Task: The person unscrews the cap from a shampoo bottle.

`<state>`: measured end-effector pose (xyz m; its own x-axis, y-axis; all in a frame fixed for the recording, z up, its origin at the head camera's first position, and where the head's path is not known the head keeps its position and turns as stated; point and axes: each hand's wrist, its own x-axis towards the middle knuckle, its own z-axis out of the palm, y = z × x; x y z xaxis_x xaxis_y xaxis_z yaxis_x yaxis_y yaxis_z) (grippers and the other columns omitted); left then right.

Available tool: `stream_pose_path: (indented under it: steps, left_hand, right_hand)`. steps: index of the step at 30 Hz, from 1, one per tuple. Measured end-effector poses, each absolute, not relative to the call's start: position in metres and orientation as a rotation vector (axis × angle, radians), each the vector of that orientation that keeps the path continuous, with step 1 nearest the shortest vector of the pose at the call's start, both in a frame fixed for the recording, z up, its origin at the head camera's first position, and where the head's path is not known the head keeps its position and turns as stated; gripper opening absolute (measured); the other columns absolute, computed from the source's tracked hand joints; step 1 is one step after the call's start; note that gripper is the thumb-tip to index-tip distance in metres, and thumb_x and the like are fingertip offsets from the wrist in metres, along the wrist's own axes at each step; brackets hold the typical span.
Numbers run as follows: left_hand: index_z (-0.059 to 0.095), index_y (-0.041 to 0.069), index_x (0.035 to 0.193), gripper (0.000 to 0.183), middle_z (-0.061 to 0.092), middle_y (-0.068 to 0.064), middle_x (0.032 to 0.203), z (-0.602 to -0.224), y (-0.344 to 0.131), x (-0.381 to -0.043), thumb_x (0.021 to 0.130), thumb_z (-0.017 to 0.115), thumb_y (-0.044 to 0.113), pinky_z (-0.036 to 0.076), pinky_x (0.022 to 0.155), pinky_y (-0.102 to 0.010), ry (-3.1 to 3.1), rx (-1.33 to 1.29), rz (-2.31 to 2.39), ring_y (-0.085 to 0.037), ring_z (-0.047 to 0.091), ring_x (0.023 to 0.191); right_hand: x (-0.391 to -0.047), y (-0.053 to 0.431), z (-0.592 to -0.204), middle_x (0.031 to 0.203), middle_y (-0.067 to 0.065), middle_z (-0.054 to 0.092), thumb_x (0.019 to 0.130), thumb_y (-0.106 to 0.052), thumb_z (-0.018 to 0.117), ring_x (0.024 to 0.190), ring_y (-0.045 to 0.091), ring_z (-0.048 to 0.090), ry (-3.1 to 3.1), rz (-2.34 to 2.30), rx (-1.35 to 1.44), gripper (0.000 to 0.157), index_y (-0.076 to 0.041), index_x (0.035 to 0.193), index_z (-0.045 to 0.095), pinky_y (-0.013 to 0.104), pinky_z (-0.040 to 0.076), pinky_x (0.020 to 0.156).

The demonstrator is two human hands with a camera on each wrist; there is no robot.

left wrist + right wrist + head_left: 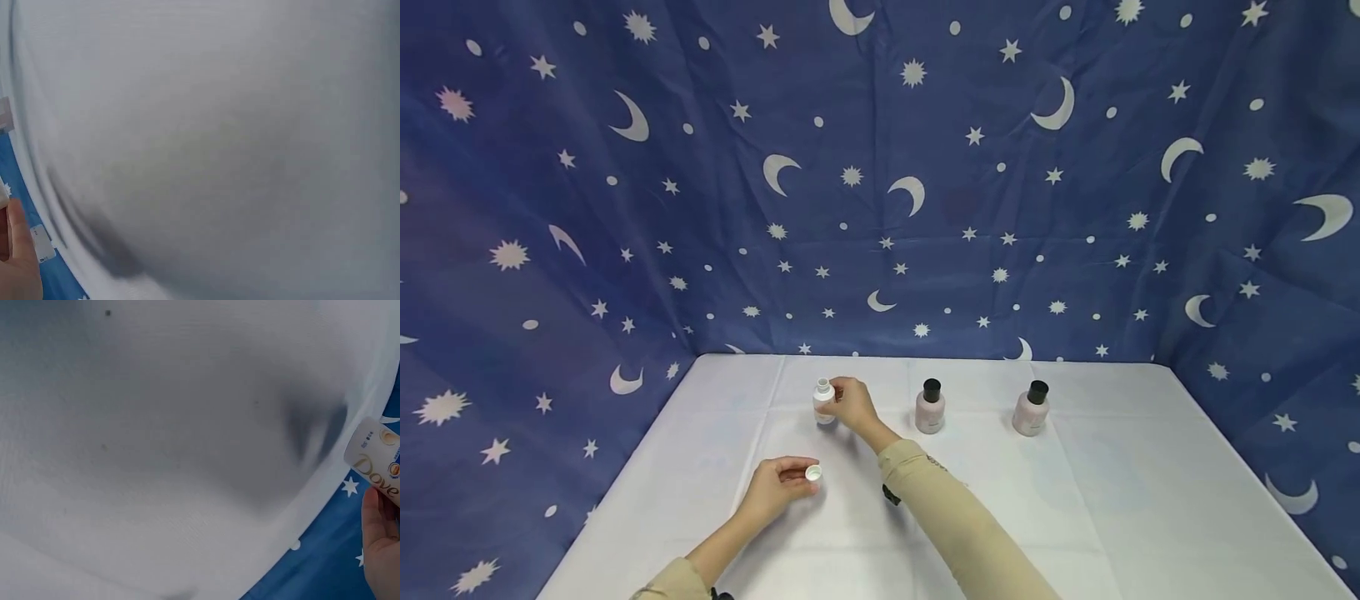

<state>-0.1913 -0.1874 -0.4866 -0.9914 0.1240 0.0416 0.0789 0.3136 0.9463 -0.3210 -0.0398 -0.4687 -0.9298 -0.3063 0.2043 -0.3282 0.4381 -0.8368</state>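
Observation:
In the head view my left hand (775, 492) pinches a small white cap (813, 473), its hollow side showing, just above the table. Farther back, my right hand (853, 403) grips a white bottle (822, 410) by its right side; the bottle stands upright with its neck uncapped. Gold "Dove" lettering shows on that white bottle (370, 459) in the right wrist view, where the fingers of my right hand (381, 550) touch its side. Only part of my left hand (22, 269) appears at the left wrist view's edge, with a sliver of the cap.
Two pinkish bottles with black caps, one near the middle (929, 412) and one farther right (1030, 414), stand on the white-covered table (1105, 500). A blue curtain (940, 275) with moons and stars encloses the back and sides.

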Motion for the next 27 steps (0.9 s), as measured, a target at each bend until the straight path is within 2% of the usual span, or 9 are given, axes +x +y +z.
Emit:
stream_pose_path:
  steps: [6, 12, 16, 20, 27]
  left_hand:
    - [0.062, -0.016, 0.106, 0.038, 0.065, -0.030, 0.102, -0.494, -0.184, -0.193, 0.072, 0.075, -0.006, 0.057, 0.074, -0.019, 2.536, 0.230, 1.779, -0.022, 0.069, 0.084]
    - [0.066, -0.011, 0.100, 0.032, 0.068, -0.025, 0.098, -0.498, -0.180, -0.194, 0.069, 0.076, -0.008, 0.057, 0.074, -0.023, 2.646, 0.237, 1.701, -0.027, 0.068, 0.084]
    - [0.068, -0.008, 0.097, 0.031, 0.069, -0.021, 0.092, -0.503, -0.182, -0.197, 0.069, 0.078, -0.004, 0.056, 0.068, -0.019, 2.686, 0.270, 1.611, -0.017, 0.066, 0.077]
    - [0.068, -0.008, 0.098, 0.033, 0.068, -0.015, 0.084, -0.509, -0.189, -0.200, 0.068, 0.080, -0.001, 0.049, 0.057, -0.014, 2.627, 0.283, 1.598, -0.002, 0.055, 0.064]
    - [0.068, -0.005, 0.097, 0.034, 0.064, -0.005, 0.082, -0.512, -0.196, -0.200, 0.067, 0.082, 0.005, 0.042, 0.058, -0.015, 2.585, 0.347, 1.485, -0.001, 0.046, 0.065]
  right_hand:
    - [-0.322, -0.040, -0.480, 0.095, 0.014, 0.070, 0.074, 0.000, 0.077, 0.080, 0.018, 0.061, -2.702, 1.482, 0.508, 0.030, 0.003, 0.103, 0.068, 0.024, 0.051, 0.068]
    - [-0.320, -0.040, -0.477, 0.091, 0.014, 0.070, 0.074, -0.001, 0.077, 0.078, 0.019, 0.061, -2.737, 1.436, 0.484, 0.031, 0.005, 0.103, 0.067, 0.026, 0.051, 0.067]
    - [-0.318, -0.042, -0.471, 0.089, 0.014, 0.070, 0.073, -0.001, 0.078, 0.079, 0.021, 0.063, -2.786, 1.377, 0.443, 0.032, 0.005, 0.103, 0.067, 0.029, 0.054, 0.069]
    - [-0.322, -0.046, -0.471, 0.089, 0.015, 0.070, 0.071, -0.001, 0.079, 0.082, 0.024, 0.066, -2.821, 1.359, 0.405, 0.033, 0.005, 0.101, 0.067, 0.032, 0.056, 0.074]
    - [-0.338, -0.051, -0.493, 0.090, 0.010, 0.070, 0.070, -0.005, 0.081, 0.081, 0.018, 0.065, -2.811, 1.408, 0.392, 0.035, 0.002, 0.102, 0.068, 0.029, 0.056, 0.071]
